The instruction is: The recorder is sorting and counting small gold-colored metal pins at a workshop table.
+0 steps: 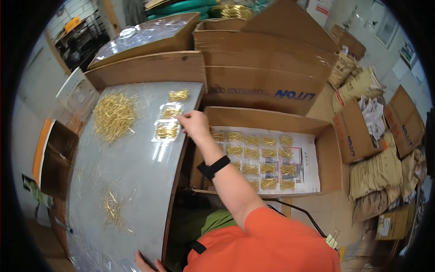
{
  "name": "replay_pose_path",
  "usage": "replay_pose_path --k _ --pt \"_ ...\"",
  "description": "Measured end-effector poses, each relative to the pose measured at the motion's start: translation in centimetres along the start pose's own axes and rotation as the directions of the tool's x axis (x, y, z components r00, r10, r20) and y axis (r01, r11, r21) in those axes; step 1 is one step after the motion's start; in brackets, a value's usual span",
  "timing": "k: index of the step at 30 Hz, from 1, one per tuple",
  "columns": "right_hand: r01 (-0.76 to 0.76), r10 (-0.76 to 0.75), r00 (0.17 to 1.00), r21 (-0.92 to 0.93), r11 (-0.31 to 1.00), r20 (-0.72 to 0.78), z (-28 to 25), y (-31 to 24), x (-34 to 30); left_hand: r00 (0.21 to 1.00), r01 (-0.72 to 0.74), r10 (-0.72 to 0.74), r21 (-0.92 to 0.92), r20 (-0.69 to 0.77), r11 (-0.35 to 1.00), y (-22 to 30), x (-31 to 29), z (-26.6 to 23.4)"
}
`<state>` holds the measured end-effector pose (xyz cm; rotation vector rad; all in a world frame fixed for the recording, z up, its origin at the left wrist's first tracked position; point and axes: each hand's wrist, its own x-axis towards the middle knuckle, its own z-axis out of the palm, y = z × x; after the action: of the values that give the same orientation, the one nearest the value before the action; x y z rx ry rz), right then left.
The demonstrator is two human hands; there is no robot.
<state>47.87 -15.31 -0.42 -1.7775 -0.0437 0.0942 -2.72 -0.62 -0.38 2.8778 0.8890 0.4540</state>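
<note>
My right hand (195, 125) reaches to the table's right side, its fingers pinched at the edge of a clear plastic tray (171, 111) filled with thin gold-coloured pins. A similar filled tray (166, 131) lies just nearer, and a third bundle of gold pins (178, 95) sits just beyond. At the table's near edge my left hand (146, 263) rests with fingers apart, partly cut off by the frame and holding nothing. A large heap of gold pins (114, 117) lies at the far left; a smaller scatter of pins (113, 208) is nearer.
Right of the grey table (131, 167), an open cardboard box (333, 158) holds rows of filled trays (268, 168) on printed paper. Taller cartons (267, 72) stand behind it. Sacks (376, 165) are piled at the right. A white fan-like unit (78, 94) stands left.
</note>
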Motion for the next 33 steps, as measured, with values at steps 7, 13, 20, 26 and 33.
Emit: replay_pose_path --k 7,13,20,26,33 --pt "-0.014 0.013 0.999 0.015 1.0 0.031 0.3 -1.0 -0.3 0.98 -0.194 0.199 0.269 0.009 0.943 -3.7 -0.9 2.0" --pt "0.057 -0.05 0.998 -0.167 0.984 0.044 0.1 -0.2 0.9 0.995 0.087 -0.075 -0.188 0.071 0.978 1.8 1.6 -1.6" --pt "-0.007 0.007 1.0 0.052 0.999 0.005 0.3 -1.3 -0.4 0.998 0.026 -0.038 -0.224 -0.047 0.974 2.3 1.2 -1.8" --pt "0.126 -0.161 0.98 -0.259 0.958 -0.117 0.6 -1.4 -0.6 0.998 -0.01 -0.006 -0.239 -0.065 0.971 1.6 1.0 -1.0" --pt "0.291 -0.324 0.944 -0.315 0.903 -0.058 0.6 -0.6 -1.1 0.998 -0.017 -0.001 -0.263 -0.066 0.965 1.5 0.9 -1.4"
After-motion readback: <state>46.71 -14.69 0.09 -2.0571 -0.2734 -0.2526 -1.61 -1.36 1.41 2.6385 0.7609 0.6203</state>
